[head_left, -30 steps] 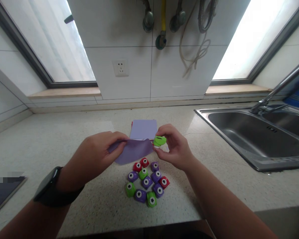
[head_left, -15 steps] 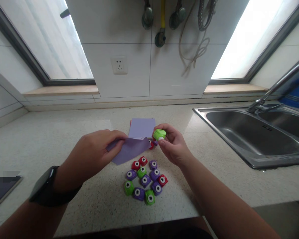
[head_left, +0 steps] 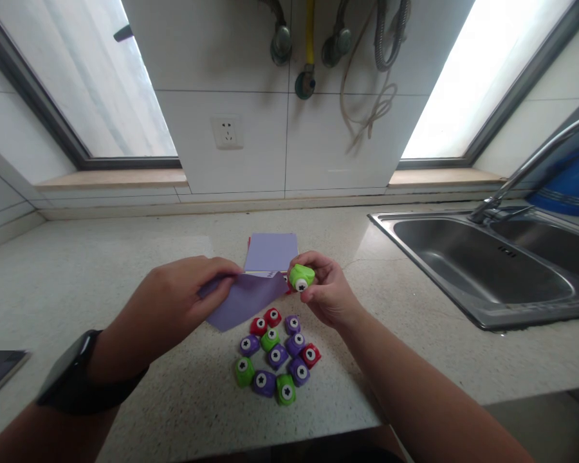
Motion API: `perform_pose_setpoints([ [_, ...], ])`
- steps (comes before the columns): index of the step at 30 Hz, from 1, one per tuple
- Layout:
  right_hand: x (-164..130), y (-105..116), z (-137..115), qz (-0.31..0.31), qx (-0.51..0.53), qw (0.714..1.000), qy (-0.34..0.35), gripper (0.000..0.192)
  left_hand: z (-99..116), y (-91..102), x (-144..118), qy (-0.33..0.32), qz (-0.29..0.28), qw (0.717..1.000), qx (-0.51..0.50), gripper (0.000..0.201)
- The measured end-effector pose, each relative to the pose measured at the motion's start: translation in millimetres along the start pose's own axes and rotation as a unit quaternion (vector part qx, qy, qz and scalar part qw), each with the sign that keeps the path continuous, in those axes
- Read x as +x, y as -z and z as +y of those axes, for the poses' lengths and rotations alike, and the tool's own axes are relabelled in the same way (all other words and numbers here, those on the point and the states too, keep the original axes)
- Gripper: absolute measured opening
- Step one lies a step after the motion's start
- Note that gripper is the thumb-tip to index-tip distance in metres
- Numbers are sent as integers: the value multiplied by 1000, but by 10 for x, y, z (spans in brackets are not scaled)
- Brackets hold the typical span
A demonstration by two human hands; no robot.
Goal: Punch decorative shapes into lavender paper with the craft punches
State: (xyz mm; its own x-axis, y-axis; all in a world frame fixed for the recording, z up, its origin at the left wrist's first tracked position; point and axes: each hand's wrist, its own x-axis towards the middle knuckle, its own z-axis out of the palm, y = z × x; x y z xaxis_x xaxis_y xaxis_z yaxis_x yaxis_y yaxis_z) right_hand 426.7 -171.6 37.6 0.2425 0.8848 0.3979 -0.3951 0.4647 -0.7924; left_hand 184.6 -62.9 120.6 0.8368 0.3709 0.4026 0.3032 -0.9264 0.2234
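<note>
My left hand (head_left: 188,286) pinches the left end of a sheet of purple paper (head_left: 251,299), which is held above the counter and bends down toward me. Between the thumb and fingers of my right hand (head_left: 329,289) is a green craft punch (head_left: 302,276), its white round button with a dark star shape facing me. The punch sits by the paper's right corner; whether they touch I cannot tell. Below lie several more punches, among them a purple one (head_left: 277,355), a red one (head_left: 311,355) and a green one (head_left: 286,390). Another red punch is partly hidden behind the paper.
A stack of purple paper (head_left: 273,251) lies on the speckled counter (head_left: 125,251) behind my hands. To the right is a steel sink (head_left: 482,257) with a faucet (head_left: 525,161). A dark flat object (head_left: 0,373) rests at the left edge. Pipes and a socket (head_left: 228,132) are on the wall.
The green punch has tilted in my right hand, so its white button now faces me. The whole scene has shifted slightly left and down in view. My left hand keeps its pinch on the paper.
</note>
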Motion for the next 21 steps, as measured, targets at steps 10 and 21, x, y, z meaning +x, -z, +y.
perform_pose_setpoints([
  [10, 5, 33, -117, -48, -169, 977, 118, 49, 31, 51, 13, 5, 14, 1000, -5, 24],
  [21, -6, 14, -59, -45, -201, 972, 116, 46, 78, 67, 17, 5, 21, 1000, -23, 22],
])
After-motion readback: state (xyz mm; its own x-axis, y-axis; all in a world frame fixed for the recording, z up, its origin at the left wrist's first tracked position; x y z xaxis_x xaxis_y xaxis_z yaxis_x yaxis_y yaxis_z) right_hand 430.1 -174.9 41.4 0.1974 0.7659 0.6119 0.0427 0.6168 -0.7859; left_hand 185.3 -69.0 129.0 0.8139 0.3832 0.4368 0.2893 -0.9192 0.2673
